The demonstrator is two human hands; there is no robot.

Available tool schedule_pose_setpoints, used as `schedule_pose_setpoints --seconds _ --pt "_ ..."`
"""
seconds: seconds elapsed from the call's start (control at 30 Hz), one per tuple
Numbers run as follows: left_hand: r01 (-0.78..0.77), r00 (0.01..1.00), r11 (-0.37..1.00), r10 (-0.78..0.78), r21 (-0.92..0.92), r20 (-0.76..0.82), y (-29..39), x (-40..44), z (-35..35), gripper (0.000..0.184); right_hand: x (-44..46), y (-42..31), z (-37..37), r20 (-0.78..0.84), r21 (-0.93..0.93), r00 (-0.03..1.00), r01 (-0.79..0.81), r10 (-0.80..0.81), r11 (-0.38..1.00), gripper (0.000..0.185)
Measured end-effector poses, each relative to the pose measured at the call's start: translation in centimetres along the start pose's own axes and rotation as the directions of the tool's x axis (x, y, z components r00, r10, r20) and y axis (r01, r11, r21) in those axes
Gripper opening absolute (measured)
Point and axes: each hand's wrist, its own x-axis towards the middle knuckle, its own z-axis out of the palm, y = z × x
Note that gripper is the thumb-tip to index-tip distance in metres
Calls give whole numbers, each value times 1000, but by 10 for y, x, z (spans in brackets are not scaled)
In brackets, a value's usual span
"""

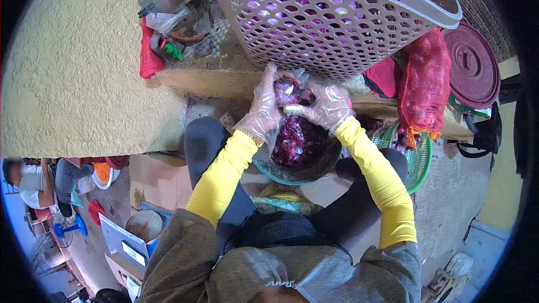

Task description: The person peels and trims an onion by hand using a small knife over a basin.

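Both hands wear clear plastic gloves, with yellow sleeves below them. My left hand point(265, 108) is closed round a purple-red onion point(285, 91) at the middle of the view. On the other side of it, my right hand point(327, 104) has its fingers bent in toward the same onion; whether it holds a tool is too small to tell. Beneath my hands, a dark green-rimmed basin point(292, 179) contains purple skins and pieces point(291, 145). A large grey perforated crate point(325, 67) with purple onions inside leans just beyond my hands.
Right of the crate are a red mesh sack point(425, 84), a maroon lid point(470, 66) and a green basket point(422, 163). Plastic bags point(168, 21) lie on the ledge at upper left. A seated person point(35, 182), a blue fan point(70, 227) and an orange-filled bowl point(105, 177) appear at left.
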Motion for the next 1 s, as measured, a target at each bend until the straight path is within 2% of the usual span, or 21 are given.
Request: schedule_pose_setpoints --seconds 0.07,0.13,0.23,0.33,0.47,0.53,0.57,0.6,0.67,0.73,0.77,0.83,1.0 --pt "-19 1000 1000 19 8 5 -2 0 -2 51 0 0 2 9 30 1000 0 -1 1000 67" --pt "-41 999 999 40 16 11 0 -4 3 50 0 -3 5 183 50 973 -150 138 987 66" --pt "-49 998 997 51 52 -39 -2 -6 8 50 -2 5 17 216 92 963 -183 160 979 65" --pt "-74 996 997 72 -16 -61 -4 -3 4 45 -3 9 27 198 169 968 -185 151 968 64" --pt "-47 999 995 47 -86 3 -4 -1 -3 43 -2 11 26 213 205 966 -189 145 960 64" --pt "-38 998 992 44 -121 47 2 -5 8 43 1 7 16 258 145 957 -177 136 974 65" --pt "-54 998 983 48 -177 -42 2 -7 16 42 1 4 10 259 145 956 -177 135 973 65" --pt "-75 991 970 45 -231 -130 4 -10 23 42 1 1 4 240 140 963 -160 123 977 64" --pt "-79 993 972 59 -222 -97 4 -6 15 41 -1 -1 2 221 134 969 -144 112 981 63" --pt "-70 995 976 54 -204 -85 6 -6 16 36 -2 -1 2 -5 139 998 -58 59 989 62" --pt "-71 995 976 54 -205 -85 4 -5 13 36 -1 -2 3 -5 139 998 -57 58 989 62" --pt "-66 996 978 78 -200 54 0 -4 7 33 -2 -1 5 -44 160 995 -83 92 984 62" --pt "-132 991 983 132 -130 -8 -4 -8 9 29 -1 -3 7 -40 134 996 -75 81 988 63"
